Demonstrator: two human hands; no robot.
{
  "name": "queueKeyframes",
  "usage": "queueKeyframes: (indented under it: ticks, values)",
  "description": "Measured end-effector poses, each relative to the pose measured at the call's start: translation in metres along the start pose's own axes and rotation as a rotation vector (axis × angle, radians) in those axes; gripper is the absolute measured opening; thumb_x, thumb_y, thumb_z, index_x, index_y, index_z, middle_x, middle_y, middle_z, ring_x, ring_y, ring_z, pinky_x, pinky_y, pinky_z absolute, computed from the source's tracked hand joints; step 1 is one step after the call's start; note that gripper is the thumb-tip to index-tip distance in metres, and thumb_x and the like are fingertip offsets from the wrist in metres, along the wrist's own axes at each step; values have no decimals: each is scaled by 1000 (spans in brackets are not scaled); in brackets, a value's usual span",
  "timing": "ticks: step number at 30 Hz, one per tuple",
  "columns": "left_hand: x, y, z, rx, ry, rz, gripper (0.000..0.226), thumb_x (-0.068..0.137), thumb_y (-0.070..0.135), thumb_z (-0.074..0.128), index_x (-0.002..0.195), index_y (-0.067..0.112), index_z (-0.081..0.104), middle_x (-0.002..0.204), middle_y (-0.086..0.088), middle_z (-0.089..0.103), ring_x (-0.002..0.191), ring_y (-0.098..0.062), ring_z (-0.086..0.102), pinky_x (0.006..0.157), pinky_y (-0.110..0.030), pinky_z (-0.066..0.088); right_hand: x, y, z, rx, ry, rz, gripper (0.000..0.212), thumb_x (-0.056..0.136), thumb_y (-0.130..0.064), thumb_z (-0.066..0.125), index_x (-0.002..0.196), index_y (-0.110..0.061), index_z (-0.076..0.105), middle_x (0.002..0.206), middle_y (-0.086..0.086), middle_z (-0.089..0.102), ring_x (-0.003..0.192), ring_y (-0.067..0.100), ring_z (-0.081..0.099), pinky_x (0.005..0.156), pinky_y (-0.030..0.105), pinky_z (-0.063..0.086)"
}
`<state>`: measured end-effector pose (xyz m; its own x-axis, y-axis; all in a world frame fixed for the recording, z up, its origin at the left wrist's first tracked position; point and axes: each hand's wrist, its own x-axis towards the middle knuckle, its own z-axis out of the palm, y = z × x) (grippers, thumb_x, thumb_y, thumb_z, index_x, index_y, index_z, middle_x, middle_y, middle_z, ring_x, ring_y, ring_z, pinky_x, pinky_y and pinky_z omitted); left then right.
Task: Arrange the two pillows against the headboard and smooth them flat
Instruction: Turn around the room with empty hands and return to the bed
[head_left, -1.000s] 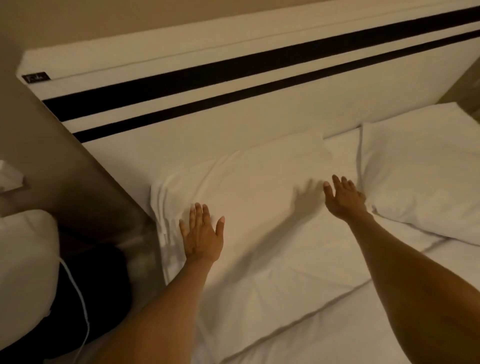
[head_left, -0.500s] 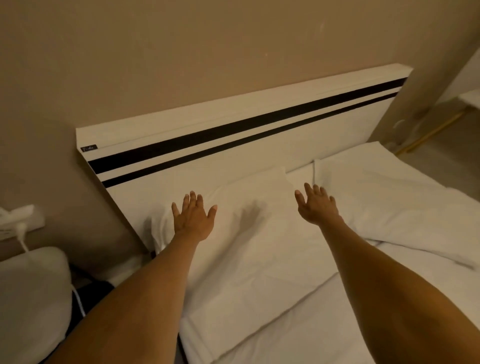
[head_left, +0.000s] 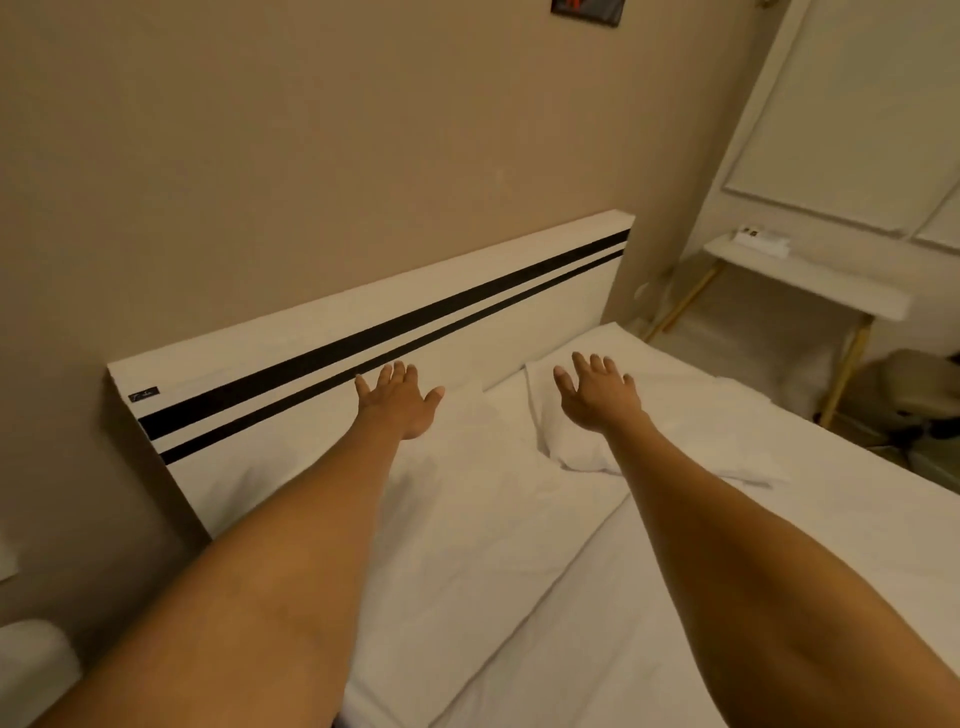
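Note:
Two white pillows lie side by side on the bed, both against the white headboard (head_left: 322, 332) with its two black stripes. The left pillow (head_left: 467, 499) is creased and lies flat. My left hand (head_left: 400, 402) is spread open over its far edge, near the headboard. The right pillow (head_left: 691, 415) is puffier, with a rounded near-left corner. My right hand (head_left: 597, 389) is spread open over that pillow's left end. Neither hand grips anything. Whether the palms touch the fabric is unclear.
A white sheet (head_left: 727, 571) covers the mattress in front of the pillows. Past the right bed edge stand a white side table with gold legs (head_left: 810, 291) and a padded stool (head_left: 914, 395). A white cushion (head_left: 31, 670) sits at lower left, a beige wall behind.
The view has pulled back and swung right, showing more wall and the side table. Both hands have slid right and toward the headboard; my right hand went from the left pillow onto the right one.

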<state>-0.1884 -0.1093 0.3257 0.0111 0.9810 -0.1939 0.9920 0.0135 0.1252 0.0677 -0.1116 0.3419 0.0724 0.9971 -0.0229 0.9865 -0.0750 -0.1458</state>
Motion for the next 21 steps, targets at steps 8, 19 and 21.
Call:
queueKeyframes:
  ticks: [8, 19, 21]
  values:
    - [-55, 74, -57, 95, 28, 293, 72, 98, 55, 16, 155, 12, 6, 164, -11, 0, 151, -27, -2, 118, -57, -1, -114, 47, -76, -38, 143, 253, 66, 99, -54, 15, 153, -16, 19, 161, 10, 18, 150, 29, 11, 120, 52, 12]
    - [-181, 206, -74, 138, 73, 702, 73, 99, 54, 19, 155, 9, 6, 164, -11, 2, 152, -26, 2, 120, -55, 4, -317, 129, -123, -64, 201, 670, 62, 100, -50, 18, 153, -19, 19, 160, 10, 22, 149, 30, 14, 118, 51, 17]
    - [-213, 236, -70, 138, 66, 786, 73, 99, 54, 18, 155, 10, 4, 164, -9, 0, 152, -26, -1, 119, -55, 2, -358, 147, -132, -77, 236, 747, 62, 100, -50, 19, 152, -18, 22, 158, 10, 26, 148, 30, 17, 117, 51, 19]
